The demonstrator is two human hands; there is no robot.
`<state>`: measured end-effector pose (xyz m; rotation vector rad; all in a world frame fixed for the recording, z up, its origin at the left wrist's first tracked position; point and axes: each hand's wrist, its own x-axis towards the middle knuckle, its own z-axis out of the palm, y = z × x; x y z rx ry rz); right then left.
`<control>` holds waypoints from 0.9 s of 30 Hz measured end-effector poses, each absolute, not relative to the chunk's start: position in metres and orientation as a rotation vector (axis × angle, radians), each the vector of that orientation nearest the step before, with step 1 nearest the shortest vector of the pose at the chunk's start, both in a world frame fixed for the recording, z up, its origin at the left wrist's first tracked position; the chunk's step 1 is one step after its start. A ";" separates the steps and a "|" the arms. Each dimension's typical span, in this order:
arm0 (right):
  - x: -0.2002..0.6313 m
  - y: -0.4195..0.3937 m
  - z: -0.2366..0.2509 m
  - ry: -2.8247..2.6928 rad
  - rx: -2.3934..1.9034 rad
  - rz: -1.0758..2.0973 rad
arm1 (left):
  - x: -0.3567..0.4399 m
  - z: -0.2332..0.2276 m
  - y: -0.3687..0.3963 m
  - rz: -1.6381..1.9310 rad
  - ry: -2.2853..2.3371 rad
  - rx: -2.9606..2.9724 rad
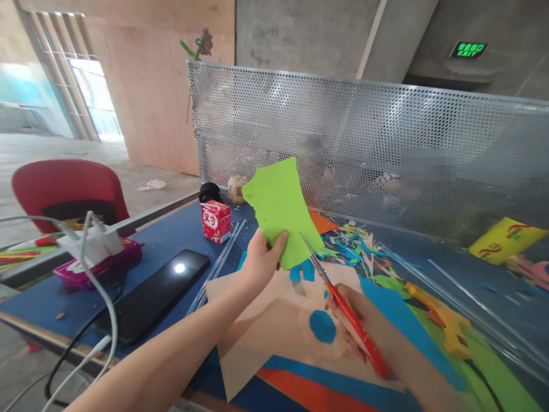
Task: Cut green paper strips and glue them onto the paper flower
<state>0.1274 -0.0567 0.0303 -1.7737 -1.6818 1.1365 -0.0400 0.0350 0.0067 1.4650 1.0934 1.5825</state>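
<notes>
My two hands, left [259,260] and right [355,320], are bare, and my forearms are uncovered too: no sleeves, gloves, rings or watch show.

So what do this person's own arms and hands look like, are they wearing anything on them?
Both forearms are bare as far as the picture shows: no sleeves in view. The left hand and right hand wear no gloves, and no rings, watch or bracelet can be seen. No markings show either.
</notes>
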 end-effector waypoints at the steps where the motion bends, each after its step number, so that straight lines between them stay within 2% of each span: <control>1: 0.128 -0.057 0.030 -1.672 -1.772 1.146 | -0.039 0.007 0.034 1.573 1.084 1.465; 17: 0.130 -0.059 0.032 -1.532 -1.761 1.297 | -0.038 0.004 0.031 1.510 1.065 1.497; 27: 0.125 -0.053 0.024 -1.510 -1.702 1.206 | -0.035 0.004 0.030 1.466 1.030 1.470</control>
